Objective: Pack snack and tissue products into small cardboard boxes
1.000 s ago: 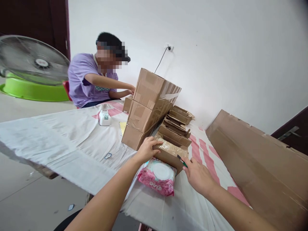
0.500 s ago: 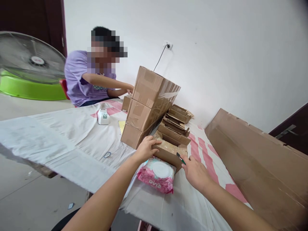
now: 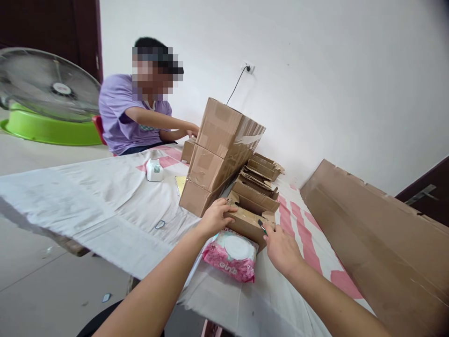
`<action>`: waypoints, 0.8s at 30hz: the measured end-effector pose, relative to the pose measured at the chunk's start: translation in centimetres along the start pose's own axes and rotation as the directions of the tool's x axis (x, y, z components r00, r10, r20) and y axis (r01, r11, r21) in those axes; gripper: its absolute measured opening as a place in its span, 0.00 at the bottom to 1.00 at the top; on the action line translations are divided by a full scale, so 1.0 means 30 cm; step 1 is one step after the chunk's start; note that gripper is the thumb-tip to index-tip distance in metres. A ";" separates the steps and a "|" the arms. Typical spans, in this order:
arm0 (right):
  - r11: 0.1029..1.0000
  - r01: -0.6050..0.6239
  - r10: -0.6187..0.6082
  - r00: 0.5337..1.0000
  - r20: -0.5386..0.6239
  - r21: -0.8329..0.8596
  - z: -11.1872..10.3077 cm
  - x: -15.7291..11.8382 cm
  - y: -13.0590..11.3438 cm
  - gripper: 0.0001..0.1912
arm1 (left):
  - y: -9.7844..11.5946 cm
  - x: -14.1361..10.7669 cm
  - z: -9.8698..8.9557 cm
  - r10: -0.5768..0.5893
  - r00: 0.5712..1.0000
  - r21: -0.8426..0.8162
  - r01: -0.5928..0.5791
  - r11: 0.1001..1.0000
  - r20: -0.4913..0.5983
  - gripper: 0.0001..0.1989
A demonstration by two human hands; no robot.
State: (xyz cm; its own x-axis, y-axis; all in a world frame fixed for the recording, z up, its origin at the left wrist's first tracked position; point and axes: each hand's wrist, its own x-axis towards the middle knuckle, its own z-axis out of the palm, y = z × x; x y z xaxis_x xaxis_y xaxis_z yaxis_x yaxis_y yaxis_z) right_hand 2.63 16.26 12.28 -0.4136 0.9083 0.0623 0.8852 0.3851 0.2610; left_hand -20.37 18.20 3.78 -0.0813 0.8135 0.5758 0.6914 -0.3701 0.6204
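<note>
An open cardboard box (image 3: 248, 223) lies near the front of the cloth-covered table. At its left end, my left hand (image 3: 218, 216) grips the upper edge, thumb and fingers closed on the cardboard. My right hand (image 3: 283, 245) is closed around a small knife (image 3: 261, 225) with a dark tip and a green handle, mostly hidden by the fingers. The knife's tip is at the box's upper right edge; whether it touches cannot be made out. Just in front of the box sits a pink and white pack of wipes (image 3: 233, 260).
Taped cartons (image 3: 213, 159) form a tall stack left of more open boxes (image 3: 257, 187). A large cardboard sheet (image 3: 368, 229) leans at the right. A white dispenser (image 3: 154, 170) stands on the left of the table. Across it sits a person in a purple shirt (image 3: 122, 117).
The view has shifted slightly, moving the scene a little to the right. My right hand has turned a little, and the knife's tip lies a bit higher against the box edge. My left hand keeps its hold.
</note>
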 end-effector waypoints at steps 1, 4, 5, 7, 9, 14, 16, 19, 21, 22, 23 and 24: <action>1.000 -0.009 0.009 1.000 -0.004 0.005 0.000 0.010 -0.003 0.21 | 0.001 -0.001 0.000 0.008 1.000 0.001 -0.008 1.000 0.004 0.19; 0.999 -0.034 0.034 0.999 0.004 0.034 -0.019 0.039 0.003 0.22 | 0.001 -0.002 -0.001 0.024 1.000 0.006 -0.025 1.000 0.014 0.19; 0.998 -0.040 0.040 0.999 0.012 0.050 -0.030 0.044 0.012 0.22 | 0.000 -0.002 -0.001 0.028 0.999 0.008 -0.028 1.000 0.016 0.19; 0.995 -0.049 0.046 0.999 0.028 0.083 -0.059 0.042 0.038 0.21 | -0.002 -0.002 -0.001 0.034 0.999 0.009 -0.035 0.999 0.017 0.19; 0.991 -0.035 0.026 0.998 0.065 0.128 -0.087 0.023 0.068 0.21 | -0.003 -0.001 0.000 0.039 0.999 0.006 -0.039 0.999 0.015 0.19; 0.986 0.043 -0.076 0.976 0.203 0.163 -0.111 -0.046 0.107 0.22 | -0.004 -0.001 0.008 0.045 0.999 -0.008 -0.045 0.999 0.005 0.19; 0.991 0.055 -0.082 0.973 0.216 0.125 -0.104 -0.059 0.105 0.22 | -0.005 -0.003 0.009 0.045 0.999 -0.008 -0.045 0.999 0.004 0.19; 0.994 0.063 -0.080 0.977 0.198 0.090 -0.091 -0.057 0.098 0.22 | -0.008 -0.010 0.011 0.046 0.999 -0.001 -0.046 0.999 0.002 0.19; 0.996 0.056 -0.069 0.980 0.189 0.074 -0.084 -0.051 0.095 0.23 | -0.011 -0.014 0.013 0.051 0.999 0.004 -0.051 0.999 -0.001 0.19; 0.996 0.053 -0.065 0.980 0.186 0.068 -0.081 -0.049 0.094 0.23 | -0.012 -0.016 0.014 0.055 0.998 0.006 -0.055 0.998 -0.002 0.19; 0.997 0.049 -0.060 0.981 0.184 0.065 -0.078 -0.047 0.093 0.23 | -0.013 -0.017 0.014 0.059 0.998 0.008 -0.059 0.998 -0.004 0.19; 0.997 0.046 -0.057 0.982 0.181 0.063 -0.075 -0.046 0.092 0.23 | -0.014 -0.018 0.015 0.064 0.998 0.008 -0.064 0.998 -0.005 0.19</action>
State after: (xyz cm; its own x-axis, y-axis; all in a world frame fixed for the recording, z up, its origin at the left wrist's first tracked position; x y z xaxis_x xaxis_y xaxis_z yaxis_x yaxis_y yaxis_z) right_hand 5.15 15.72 15.09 -0.4182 0.8993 -0.1281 0.8767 0.4365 0.2023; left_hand -20.28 18.11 2.96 -0.0405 0.7860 0.6168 0.7013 -0.4174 0.5779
